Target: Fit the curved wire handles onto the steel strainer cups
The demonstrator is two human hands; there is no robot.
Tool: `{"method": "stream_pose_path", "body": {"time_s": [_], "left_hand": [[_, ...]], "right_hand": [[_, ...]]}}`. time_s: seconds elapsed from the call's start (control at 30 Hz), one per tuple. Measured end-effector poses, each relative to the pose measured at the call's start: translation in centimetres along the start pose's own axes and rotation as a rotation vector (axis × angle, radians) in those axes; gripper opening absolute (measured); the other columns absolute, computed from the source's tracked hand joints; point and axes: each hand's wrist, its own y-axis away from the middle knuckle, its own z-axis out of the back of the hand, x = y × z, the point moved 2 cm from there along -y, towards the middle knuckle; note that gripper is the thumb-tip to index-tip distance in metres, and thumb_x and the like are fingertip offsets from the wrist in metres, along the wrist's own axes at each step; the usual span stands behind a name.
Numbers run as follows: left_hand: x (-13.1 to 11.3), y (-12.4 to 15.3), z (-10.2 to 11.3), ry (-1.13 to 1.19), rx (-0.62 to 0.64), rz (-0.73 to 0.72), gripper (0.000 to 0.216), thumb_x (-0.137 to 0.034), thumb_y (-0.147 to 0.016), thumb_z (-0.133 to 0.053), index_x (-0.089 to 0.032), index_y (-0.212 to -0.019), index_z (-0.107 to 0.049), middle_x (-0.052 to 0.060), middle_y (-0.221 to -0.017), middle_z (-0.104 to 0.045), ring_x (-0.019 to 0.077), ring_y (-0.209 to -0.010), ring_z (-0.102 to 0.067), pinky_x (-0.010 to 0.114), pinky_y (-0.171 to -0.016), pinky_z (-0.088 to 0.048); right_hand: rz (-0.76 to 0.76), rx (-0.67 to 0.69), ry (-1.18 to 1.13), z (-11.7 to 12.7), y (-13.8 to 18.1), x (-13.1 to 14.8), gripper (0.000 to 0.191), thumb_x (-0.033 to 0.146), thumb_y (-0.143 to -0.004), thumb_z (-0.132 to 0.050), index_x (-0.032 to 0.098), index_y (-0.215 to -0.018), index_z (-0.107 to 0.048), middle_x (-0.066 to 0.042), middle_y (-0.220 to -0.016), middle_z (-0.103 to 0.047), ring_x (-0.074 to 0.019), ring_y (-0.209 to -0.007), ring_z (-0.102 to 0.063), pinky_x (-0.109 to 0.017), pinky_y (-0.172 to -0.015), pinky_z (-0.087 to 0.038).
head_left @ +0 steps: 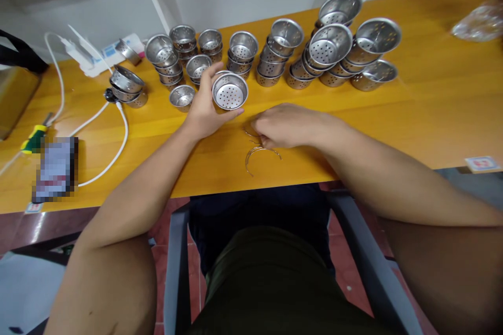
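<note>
My left hand [206, 107] grips a perforated metal cup [230, 92] by its side, thumb below and fingers behind, with the open top tilted towards me. To the right, my right hand [281, 125] is closed low over the table, its fingertips down at a thin curved wire [251, 133] that shows partly beside them. Just below that hand, more thin curved wires [261, 149] lie on the wood. Whether the fingertips pinch a wire firmly is hard to see. Behind my left hand stands a small perforated cup [182, 98].
Stacks of perforated metal cups [275, 60] line the back of the yellow table [432, 94]. At left are a power strip [113, 55], white cables, a screwdriver [35, 138] and a blurred phone [57, 167]. A clear plastic bag [479, 21] lies at the far right.
</note>
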Motion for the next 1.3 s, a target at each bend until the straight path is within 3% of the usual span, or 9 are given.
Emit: {"method": "stream_pose_path", "body": {"time_s": [0.13,0.27,0.37,0.5,0.63,0.77,0.93,1.13,1.3], "left_hand": [[0.4,0.1,0.3,-0.001,0.001,-0.004,0.13,-0.076,-0.099,-0.111,-0.035,-0.195,-0.034,0.022,-0.196,-0.058,0.05,-0.182,-0.068,0.072,-0.16,-0.052],[0.4,0.2,0.5,-0.015,-0.003,0.014,0.133,-0.079,-0.094,-0.113,-0.035,-0.193,-0.036,0.022,-0.195,-0.059,0.0508,-0.183,-0.066,0.072,-0.16,-0.053],[0.6,0.3,0.4,-0.007,0.005,0.017,0.131,-0.077,-0.094,-0.114,-0.035,-0.191,-0.037,0.021,-0.189,-0.063,0.0502,-0.18,-0.068,0.072,-0.158,-0.053],[0.8,0.4,0.1,0.027,0.007,0.022,0.119,-0.071,-0.099,-0.114,-0.036,-0.188,-0.043,0.017,-0.18,-0.066,0.0475,-0.178,-0.069,0.074,-0.158,-0.053],[0.9,0.3,0.0,0.054,0.006,0.005,0.115,-0.08,-0.095,-0.114,-0.034,-0.181,-0.053,0.016,-0.176,-0.069,0.0477,-0.171,-0.074,0.073,-0.152,-0.06],[0.4,0.2,0.1,0.055,-0.005,0.034,0.112,-0.089,-0.093,-0.111,-0.034,-0.178,-0.06,0.017,-0.176,-0.073,0.0476,-0.167,-0.077,0.07,-0.148,-0.064],[-1.1,0.2,-0.2,0.063,0.006,0.047,0.112,-0.098,-0.092,-0.106,-0.03,-0.172,-0.068,0.018,-0.169,-0.079,0.0477,-0.167,-0.079,0.074,-0.149,-0.064],[-3.1,0.1,-0.6,0.069,0.069,0.04,0.116,-0.109,-0.088,-0.1,-0.028,-0.167,-0.072,0.017,-0.156,-0.086,0.0478,-0.163,-0.082,0.074,-0.148,-0.065],[-3.3,0.1,-0.7,0.077,0.065,0.013,0.113,-0.109,-0.089,-0.099,-0.031,-0.166,-0.071,0.015,-0.155,-0.086,0.0452,-0.156,-0.086,0.072,-0.143,-0.068]], "right_hand": [[0.027,-0.082,-0.055,-0.8,-0.4,-1.1,0.023,0.02,-0.113,-0.076,0.016,-0.13,-0.091,-0.018,-0.124,-0.096,-0.03,-0.094,-0.08,-0.04,-0.074,-0.035],[0.08,-0.318,-0.25,-1.3,-0.4,-4.1,0.006,0.017,-0.104,-0.075,0.023,-0.103,-0.075,-0.012,-0.108,-0.087,-0.0259,-0.088,-0.07,-0.04,-0.081,-0.042],[0.061,-0.479,-0.478,-1.4,0.0,-6.8,0.02,0.016,-0.097,-0.078,0.027,-0.096,-0.061,-0.004,-0.091,-0.074,-0.0232,-0.082,-0.063,-0.041,-0.086,-0.046],[0.06,-0.568,-0.814,-1.9,0.2,-8.8,0.026,0.016,-0.089,-0.083,0.03,-0.095,-0.061,0.0,-0.083,-0.065,-0.0218,-0.078,-0.058,-0.042,-0.079,-0.049],[0.077,-0.629,-0.997,-2.5,-0.4,-9.0,0.03,0.027,-0.092,-0.092,0.031,-0.108,-0.067,-0.001,-0.091,-0.072,-0.0236,-0.082,-0.062,-0.042,-0.078,-0.051],[0.089,-0.756,-1.067,-2.8,-1.0,-8.8,0.031,0.056,-0.114,-0.091,0.029,-0.119,-0.078,-0.003,-0.089,-0.074,-0.0199,-0.074,-0.059,-0.042,-0.072,-0.05],[0.074,-0.927,-1.149,-2.6,-1.4,-7.2,0.042,0.067,-0.109,-0.099,0.028,-0.11,-0.083,-0.006,-0.087,-0.077,-0.0212,-0.073,-0.067,-0.043,-0.068,-0.055],[-0.104,-0.887,-1.032,-2.8,-2.6,-5.1,0.041,0.071,-0.119,-0.085,0.03,-0.119,-0.086,-0.011,-0.095,-0.082,-0.0352,-0.097,-0.082,-0.049,-0.075,-0.071],[-0.168,-0.841,-0.882,-3.1,-2.9,-5.4,0.047,0.073,-0.124,-0.073,0.029,-0.124,-0.089,-0.012,-0.099,-0.082,-0.0365,-0.102,-0.079,-0.053,-0.086,-0.073]]}}
